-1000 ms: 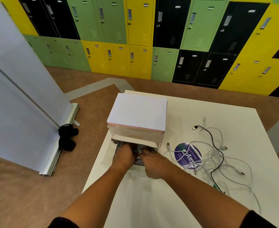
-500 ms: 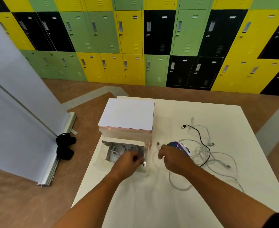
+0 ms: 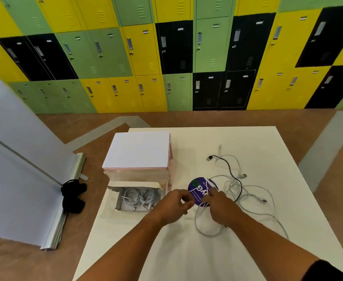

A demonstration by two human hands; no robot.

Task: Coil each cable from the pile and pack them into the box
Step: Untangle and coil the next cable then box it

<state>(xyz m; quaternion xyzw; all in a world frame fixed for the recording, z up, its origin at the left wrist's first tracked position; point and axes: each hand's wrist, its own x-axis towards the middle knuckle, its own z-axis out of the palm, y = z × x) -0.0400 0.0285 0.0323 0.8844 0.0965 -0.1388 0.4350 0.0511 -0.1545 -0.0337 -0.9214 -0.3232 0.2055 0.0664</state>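
While both hands work just right of the box [image 3: 118, 200], I check margins. The box sits at the table's [image 3: 207, 260] left edge, lid [image 3: 138, 151] up behind it. There's bare tabletop nearer me and beyond the pile [image 3: 247, 191]. The pile's strands trail close to the right edge.

The left hand [image 3: 173, 205] pinches one end of a white cable [image 3: 202, 229]. The right hand [image 3: 220, 207] is curled around the same cable, and a slack loop lies on the table beneath. Coiled cables [image 3: 139, 197] are in the box. A black cable [image 3: 230, 169] runs through the pile, and a purple sticker [image 3: 197, 186] is partly under the fingers.

The surface is a plain white top. Brown floor [image 3: 14, 260] surrounds it, with green, yellow and black lockers [image 3: 166, 57] behind. To the left stands a white banner [image 3: 14, 159] with a black bundle [image 3: 72, 196] at its base.

A second ago both hands were in the box. Half a second ago the left was at the box's near corner while the right reached the cable alone. Now both hold it. The pile looks about the same.
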